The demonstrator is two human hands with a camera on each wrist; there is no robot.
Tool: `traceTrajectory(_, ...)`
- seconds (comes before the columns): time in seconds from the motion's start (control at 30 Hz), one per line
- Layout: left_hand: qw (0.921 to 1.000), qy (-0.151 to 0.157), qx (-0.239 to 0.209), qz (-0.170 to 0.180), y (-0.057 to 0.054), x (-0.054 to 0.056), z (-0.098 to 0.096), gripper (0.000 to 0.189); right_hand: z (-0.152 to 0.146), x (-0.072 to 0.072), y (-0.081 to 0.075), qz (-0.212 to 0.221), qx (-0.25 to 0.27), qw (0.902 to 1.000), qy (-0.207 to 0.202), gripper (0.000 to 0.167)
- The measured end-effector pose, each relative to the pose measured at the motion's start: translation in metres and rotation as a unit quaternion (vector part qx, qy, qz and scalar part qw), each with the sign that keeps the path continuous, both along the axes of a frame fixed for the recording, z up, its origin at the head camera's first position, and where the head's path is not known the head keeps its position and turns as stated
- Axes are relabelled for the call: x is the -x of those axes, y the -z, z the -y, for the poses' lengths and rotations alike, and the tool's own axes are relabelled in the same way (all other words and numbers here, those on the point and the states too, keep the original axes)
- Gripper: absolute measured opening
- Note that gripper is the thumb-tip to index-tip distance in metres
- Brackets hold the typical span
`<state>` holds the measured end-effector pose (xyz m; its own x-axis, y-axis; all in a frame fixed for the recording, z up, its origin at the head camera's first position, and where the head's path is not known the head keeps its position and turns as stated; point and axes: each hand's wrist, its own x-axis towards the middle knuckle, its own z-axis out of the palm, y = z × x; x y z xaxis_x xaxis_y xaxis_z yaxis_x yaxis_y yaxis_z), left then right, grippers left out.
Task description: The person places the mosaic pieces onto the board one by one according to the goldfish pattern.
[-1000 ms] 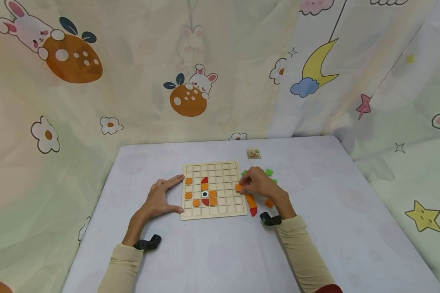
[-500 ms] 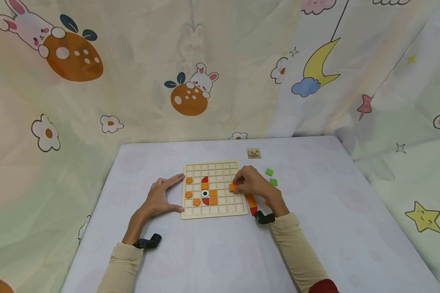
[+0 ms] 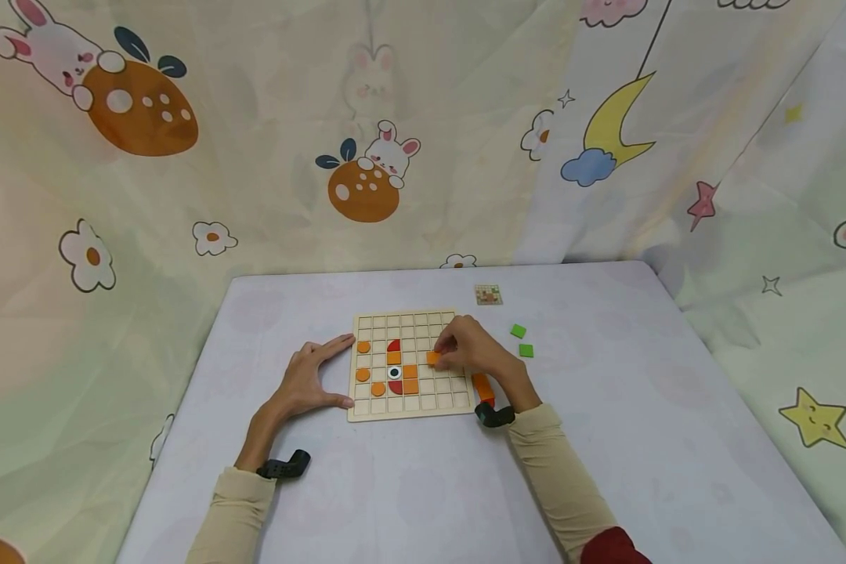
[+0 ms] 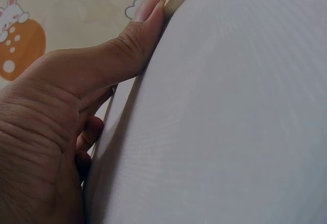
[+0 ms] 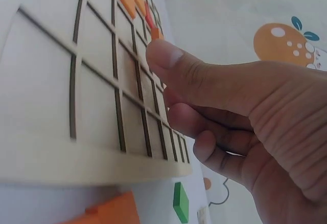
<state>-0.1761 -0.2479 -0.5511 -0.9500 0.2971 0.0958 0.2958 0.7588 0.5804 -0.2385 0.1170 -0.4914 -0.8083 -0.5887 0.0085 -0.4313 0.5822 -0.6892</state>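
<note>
A wooden grid board (image 3: pixel 423 333) lies on the white table. Its left part carries orange discs (image 3: pixel 363 375), orange square tiles (image 3: pixel 410 379), red quarter-round pieces (image 3: pixel 394 345) and an eye tile (image 3: pixel 394 373). My left hand (image 3: pixel 305 380) touches the board's left edge, thumb and fingers spread wide apart; the left wrist view shows the thumb (image 4: pixel 127 48) against the rim. Over the right half of the grid, my right hand (image 3: pixel 475 345) pinches an orange square tile (image 3: pixel 433 358). In the right wrist view that tile (image 5: pixel 157 33) pokes out beyond the thumb tip.
Orange pieces (image 3: pixel 482 388) lie by the board's right edge, partly behind the right wrist. Two green tiles (image 3: pixel 518 330) sit farther right. A small patterned card (image 3: pixel 488 294) lies behind the board. A printed cloth (image 3: pixel 451 188) hangs at the table's back.
My right hand has carried the orange tile leftward from the board's right edge to over the grid. The left hand stays at the left edge.
</note>
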Motion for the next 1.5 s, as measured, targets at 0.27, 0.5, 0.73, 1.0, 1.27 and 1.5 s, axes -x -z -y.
traceTrajectory(0.27, 1.0, 0.003, -0.005, 0.003, -0.001, 0.0, 0.001, 0.125, 0.009, 0.001, 0.002, -0.002, 0.022, 0.9997, -0.006, 0.019)
traceTrajectory(0.5, 1.0, 0.006, -0.006, 0.0, -0.001, 0.0, 0.001, 0.124, 0.015, 0.003, 0.004, -0.008, 0.026, 0.9995, -0.014, 0.02)
traceTrajectory(0.73, 1.0, 0.005, -0.008, -0.001, -0.002, 0.001, 0.001, 0.125, 0.019, 0.005, 0.002, -0.021, 0.032, 0.9989, -0.026, 0.02)
traceTrajectory(1.0, 1.0, 0.004, 0.002, -0.003, 0.0, 0.0, 0.001, 0.124, 0.025, 0.01, 0.006, -0.017, 0.033, 0.9987, -0.036, 0.021)
traceTrajectory(1.27, 1.0, -0.001, 0.005, 0.002, 0.001, -0.001, 0.0, 0.122, 0.028, 0.011, 0.009, -0.004, 0.037, 0.9985, -0.04, 0.02)
traceTrajectory(1.5, 1.0, 0.003, 0.0, -0.003, 0.001, 0.0, 0.0, 0.124, 0.031, 0.013, 0.008, -0.014, 0.034, 0.9981, -0.049, 0.02)
